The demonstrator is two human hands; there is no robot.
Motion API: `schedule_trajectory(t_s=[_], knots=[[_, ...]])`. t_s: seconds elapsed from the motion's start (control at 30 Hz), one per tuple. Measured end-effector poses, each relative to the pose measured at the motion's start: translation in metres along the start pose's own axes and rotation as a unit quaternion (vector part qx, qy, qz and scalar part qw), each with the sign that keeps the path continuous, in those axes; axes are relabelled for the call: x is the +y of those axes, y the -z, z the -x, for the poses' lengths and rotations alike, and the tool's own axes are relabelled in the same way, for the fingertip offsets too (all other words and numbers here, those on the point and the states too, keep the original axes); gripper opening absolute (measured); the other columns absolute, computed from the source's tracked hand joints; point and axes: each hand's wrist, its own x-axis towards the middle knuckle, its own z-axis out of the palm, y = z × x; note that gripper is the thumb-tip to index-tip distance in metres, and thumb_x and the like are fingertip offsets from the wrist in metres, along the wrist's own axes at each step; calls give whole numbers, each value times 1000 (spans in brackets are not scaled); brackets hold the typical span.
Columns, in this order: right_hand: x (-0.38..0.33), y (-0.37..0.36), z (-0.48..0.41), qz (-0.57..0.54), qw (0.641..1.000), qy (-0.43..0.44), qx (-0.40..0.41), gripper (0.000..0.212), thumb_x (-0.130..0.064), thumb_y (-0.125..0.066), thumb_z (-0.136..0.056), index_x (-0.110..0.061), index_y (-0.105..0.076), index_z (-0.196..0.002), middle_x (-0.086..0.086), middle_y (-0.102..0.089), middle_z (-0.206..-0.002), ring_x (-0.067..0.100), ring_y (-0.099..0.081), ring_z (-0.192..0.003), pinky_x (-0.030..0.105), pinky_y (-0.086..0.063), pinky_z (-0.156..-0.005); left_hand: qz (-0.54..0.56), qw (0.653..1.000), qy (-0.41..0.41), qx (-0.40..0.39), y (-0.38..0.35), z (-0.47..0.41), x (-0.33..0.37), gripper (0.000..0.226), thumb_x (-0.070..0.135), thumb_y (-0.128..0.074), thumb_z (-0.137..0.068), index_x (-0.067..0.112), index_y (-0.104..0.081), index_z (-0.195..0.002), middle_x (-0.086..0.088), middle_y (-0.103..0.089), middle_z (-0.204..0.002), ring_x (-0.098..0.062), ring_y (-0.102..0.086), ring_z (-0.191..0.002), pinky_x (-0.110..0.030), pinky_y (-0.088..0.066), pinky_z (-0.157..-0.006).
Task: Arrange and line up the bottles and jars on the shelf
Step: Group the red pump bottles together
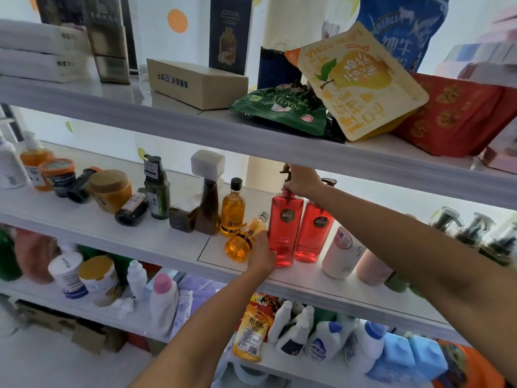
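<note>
Middle shelf (pixel 156 245), centre of the frame: I see two tall, translucent red pump bottles standing upright side by side, smooth-walled with dark round labels. My right hand (pixel 303 180) reaches in from the right, forearm extended, fingers closed around the pump head of the left red bottle (pixel 285 225). My left hand (pixel 261 253) rises from the lower centre, fingers curled against that bottle's lower side. The second red bottle (pixel 314 231) stands just beside it. To the left are two amber glass-like bottles: one upright amber bottle (pixel 232 210) with a black cap, one tipped amber bottle (pixel 246 238) leaning, touching my left hand.
</note>
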Motion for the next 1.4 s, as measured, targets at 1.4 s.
schedule_trajectory(t_s=[1.4], knots=[[-13,-15,43,36,994,-25,99,49,-11,-57,-89,-4,-36,-132,18,-46,-130,32,-54,-113,42,-49,-82,-61,998,-11,-5,24,-18,19,71,21,-69,-85,11,-28,-142,-10,-55,-134,-30,-55,-121,-41,-48,-89]])
